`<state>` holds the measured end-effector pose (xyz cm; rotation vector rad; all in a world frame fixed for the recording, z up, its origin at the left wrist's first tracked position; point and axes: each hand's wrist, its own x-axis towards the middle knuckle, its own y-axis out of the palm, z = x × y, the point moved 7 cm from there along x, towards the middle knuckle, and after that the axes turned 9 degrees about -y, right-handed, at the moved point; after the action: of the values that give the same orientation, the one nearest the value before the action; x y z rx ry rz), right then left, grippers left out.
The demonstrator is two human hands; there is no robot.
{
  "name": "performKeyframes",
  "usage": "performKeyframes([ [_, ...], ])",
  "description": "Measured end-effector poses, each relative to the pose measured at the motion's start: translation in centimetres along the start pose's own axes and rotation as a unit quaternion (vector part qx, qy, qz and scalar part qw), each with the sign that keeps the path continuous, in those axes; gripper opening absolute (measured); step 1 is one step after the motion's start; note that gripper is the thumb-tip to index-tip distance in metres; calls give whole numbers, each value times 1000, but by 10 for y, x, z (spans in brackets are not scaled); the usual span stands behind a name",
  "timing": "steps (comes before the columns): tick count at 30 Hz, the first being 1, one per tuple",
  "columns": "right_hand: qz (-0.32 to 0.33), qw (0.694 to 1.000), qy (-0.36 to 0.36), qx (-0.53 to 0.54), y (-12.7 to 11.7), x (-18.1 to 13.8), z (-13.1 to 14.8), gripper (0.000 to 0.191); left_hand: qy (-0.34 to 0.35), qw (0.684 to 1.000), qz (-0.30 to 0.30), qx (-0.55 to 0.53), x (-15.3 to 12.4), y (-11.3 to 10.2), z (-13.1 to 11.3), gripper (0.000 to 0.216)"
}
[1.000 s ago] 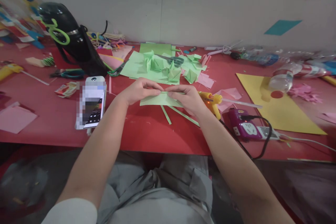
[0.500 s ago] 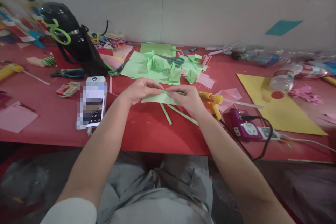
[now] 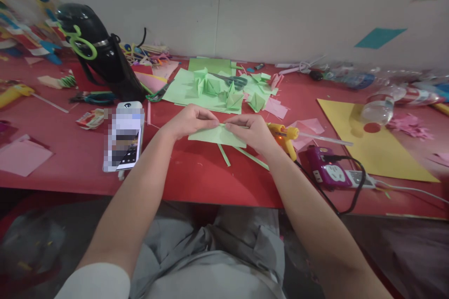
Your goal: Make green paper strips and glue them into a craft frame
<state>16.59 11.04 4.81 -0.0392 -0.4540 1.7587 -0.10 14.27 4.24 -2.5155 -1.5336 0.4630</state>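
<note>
Left hand: the left hand (image 3: 191,123) was curled almost closed, fingertips pinching the upper left edge of the green paper (image 3: 216,135).
Right hand: the right hand (image 3: 253,131) was likewise nearly closed, thumb and forefinger pinched on the same upper edge, its fingertips almost meeting those of the left hand.
Green paper: a light green piece, held low over the red table (image 3: 196,175) between the two hands, its near edge resting on or just above the tabletop; I could not tell which.
Strips: two thin green strips (image 3: 242,154) lay on the table just in front of the paper.
Phone: a phone (image 3: 124,138) lay flat to the left of the left forearm.
Glue gun: a yellow glue gun (image 3: 286,136) lay just beside the right hand, with a purple power strip (image 3: 326,172) near it, closer to the table edge.
Yellow sheet: a large yellow sheet (image 3: 379,154) lay further right, with a clear plastic bottle (image 3: 380,105) lying on its side at its far end; what the bottle held could not be made out.
Folded pieces: beyond the hands, several folded green shapes (image 3: 228,96) sat on flat green sheets, with scissors (image 3: 233,80) among them.
Black bag: a black bag (image 3: 94,53) stood at the far left near the wall.
</note>
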Motion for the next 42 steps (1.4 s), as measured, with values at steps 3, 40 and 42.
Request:
performKeyframes([
  [3,25,1000,9,15,4,0,-1,21,12,1000,18,9,0,2,0,32],
  [40,18,999,-8,30,3,1,-5,19,16,999,34,7,-3,1,-4,31],
  [42,12,999,0,48,3,1,-6,20,14,1000,24,-3,-4,1,-5,30],
])
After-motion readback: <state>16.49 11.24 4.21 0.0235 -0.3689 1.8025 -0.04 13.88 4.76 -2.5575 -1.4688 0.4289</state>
